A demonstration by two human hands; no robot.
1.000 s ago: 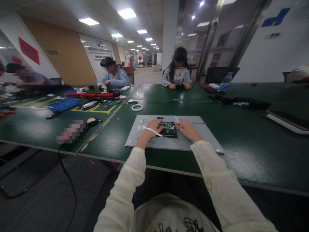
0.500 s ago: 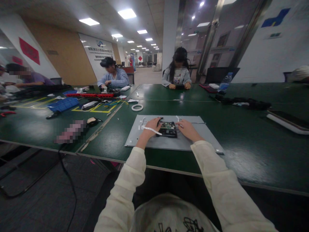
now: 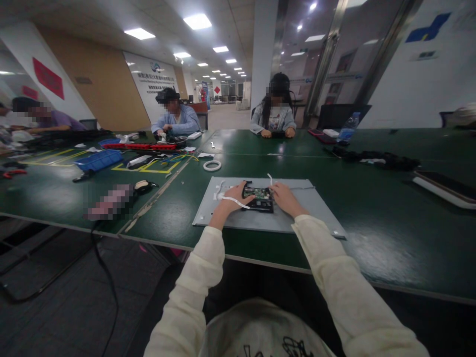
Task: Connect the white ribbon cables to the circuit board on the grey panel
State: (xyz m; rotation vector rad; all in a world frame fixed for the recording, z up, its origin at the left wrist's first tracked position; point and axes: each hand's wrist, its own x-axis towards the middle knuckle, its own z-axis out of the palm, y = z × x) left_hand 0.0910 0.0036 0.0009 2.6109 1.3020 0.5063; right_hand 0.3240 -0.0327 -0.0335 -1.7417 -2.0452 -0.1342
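A black device with a green circuit board (image 3: 260, 194) lies on a grey panel (image 3: 297, 218). My left hand (image 3: 235, 196) grips the device's left side, its thumb over the board. A white ribbon strip (image 3: 235, 202) crosses that hand and ends near the device's lower left edge. At the right edge of the board, my right hand (image 3: 283, 197) has its fingers drawn together; what they hold, if anything, is too small to tell. Another white strip (image 3: 270, 177) sticks up just behind those fingers.
A roll of white tape (image 3: 212, 165) lies behind the panel. Left are a blue tray (image 3: 98, 160), cables and a blurred pink object (image 3: 110, 202). A phone-like device (image 3: 446, 188) lies right. Two people sit across the table; a bottle (image 3: 348, 128) stands there.
My right hand has moved slightly left, onto the device's right edge, and its fingers have drawn together. The white strip behind it now stands up further left. My left thumb reaches further over the board.
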